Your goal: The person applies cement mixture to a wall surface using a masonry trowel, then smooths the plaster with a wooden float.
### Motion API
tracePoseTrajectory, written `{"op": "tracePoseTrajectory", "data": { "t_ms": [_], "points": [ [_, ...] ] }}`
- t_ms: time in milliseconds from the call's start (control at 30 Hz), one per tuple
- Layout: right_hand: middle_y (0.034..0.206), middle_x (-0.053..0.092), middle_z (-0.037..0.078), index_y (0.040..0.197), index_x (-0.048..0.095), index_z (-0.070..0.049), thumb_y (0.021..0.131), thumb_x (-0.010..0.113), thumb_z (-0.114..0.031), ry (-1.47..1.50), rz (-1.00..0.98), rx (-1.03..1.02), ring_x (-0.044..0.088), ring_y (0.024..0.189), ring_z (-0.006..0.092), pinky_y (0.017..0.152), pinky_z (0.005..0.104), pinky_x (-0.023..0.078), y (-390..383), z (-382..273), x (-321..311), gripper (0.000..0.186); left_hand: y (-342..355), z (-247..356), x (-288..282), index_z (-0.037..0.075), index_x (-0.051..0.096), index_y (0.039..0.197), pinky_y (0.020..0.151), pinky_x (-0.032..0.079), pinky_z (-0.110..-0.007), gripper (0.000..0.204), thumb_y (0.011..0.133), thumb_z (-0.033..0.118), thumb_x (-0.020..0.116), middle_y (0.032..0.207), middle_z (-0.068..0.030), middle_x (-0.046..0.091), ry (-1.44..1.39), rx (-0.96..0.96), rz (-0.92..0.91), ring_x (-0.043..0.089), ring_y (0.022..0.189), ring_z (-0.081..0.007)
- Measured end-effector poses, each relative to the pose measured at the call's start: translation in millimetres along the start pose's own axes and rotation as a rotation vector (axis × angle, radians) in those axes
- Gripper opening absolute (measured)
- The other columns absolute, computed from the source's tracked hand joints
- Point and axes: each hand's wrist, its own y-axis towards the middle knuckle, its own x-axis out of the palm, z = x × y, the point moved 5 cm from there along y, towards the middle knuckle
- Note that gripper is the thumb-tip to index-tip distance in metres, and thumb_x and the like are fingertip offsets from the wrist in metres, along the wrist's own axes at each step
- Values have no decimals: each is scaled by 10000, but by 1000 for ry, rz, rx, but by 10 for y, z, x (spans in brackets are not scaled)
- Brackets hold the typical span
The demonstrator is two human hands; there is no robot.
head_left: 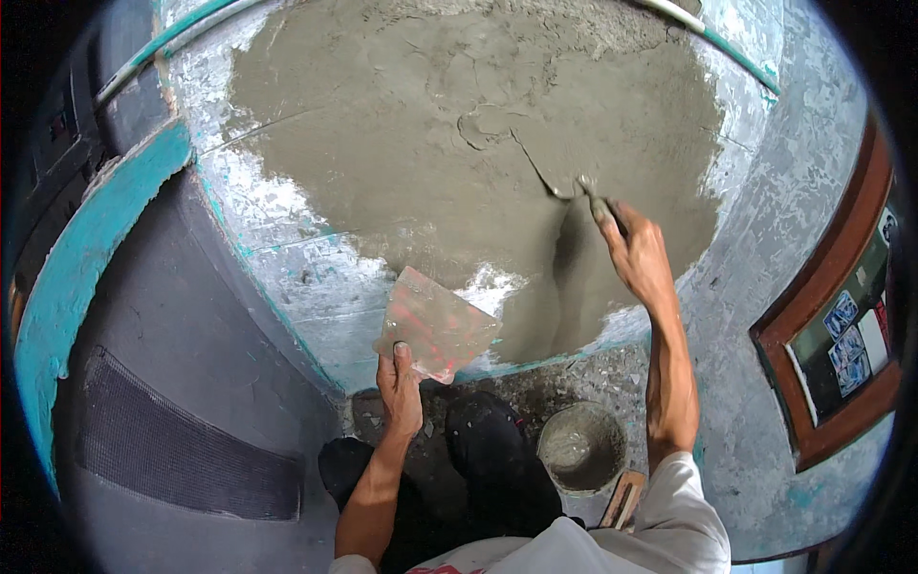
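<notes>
My right hand (636, 244) grips the handle of a trowel (559, 191), whose blade lies against the wet grey mortar coat (363, 143) on the wall, at a raised, rippled patch right of centre. Lower and left of it, my left hand (402, 387) holds a flat plastic board (440, 320) smeared with grey mortar, pink showing through. White, scraped wall (277, 220) shows around the edges of the coat.
A bucket of mortar (581, 445) and a wooden-handled tool (623, 499) sit on the debris-strewn floor by my feet (483, 430). Left are a teal ledge (100, 230) and dark mesh (182, 440); right, a brown-framed panel (803, 344). Pipes (717, 40) cross above.
</notes>
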Motion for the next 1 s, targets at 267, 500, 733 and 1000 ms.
{"op": "tracePoseTrajectory", "data": {
  "t_ms": [267, 500, 733, 1000],
  "points": [
    [1150, 731, 312, 1283, 702, 67, 1045, 665, -264, 299, 88, -205, 737, 1033, 459, 903, 473, 564, -326, -208, 164, 409, 40, -24, -8, 73, 513, 1522, 1003, 525, -396, 454, 1158, 344, 524, 1370, -40, 626, 17, -15, 53, 611, 1222, -168],
    [1018, 728, 355, 1313, 676, 103, 1051, 652, -317, 245, 1, -48, 747, 988, 469, 903, 495, 559, -57, -300, 344, 496, 29, 40, 6, 81, 509, 1527, 862, 500, -329, 466, 1156, 362, 530, 1250, 4, 636, 58, -25, 75, 590, 1060, -109],
    [849, 713, 288, 1273, 698, 78, 1052, 653, -349, 269, -40, 75, 724, 813, 396, 828, 459, 555, -411, 63, 458, 483, 15, 162, 19, 96, 547, 1459, 702, 400, -266, 427, 1144, 384, 555, 1042, 63, 592, 27, -5, 145, 470, 809, -41],
    [803, 666, 167, 1182, 708, 50, 1061, 637, -356, 502, 82, 48, 591, 692, 264, 699, 451, 511, -432, 117, 524, 430, 42, 179, -30, 93, 571, 1407, 645, 404, -241, 390, 1145, 382, 554, 1044, 57, 606, 3, 7, 146, 489, 767, -31]
  ]
}}
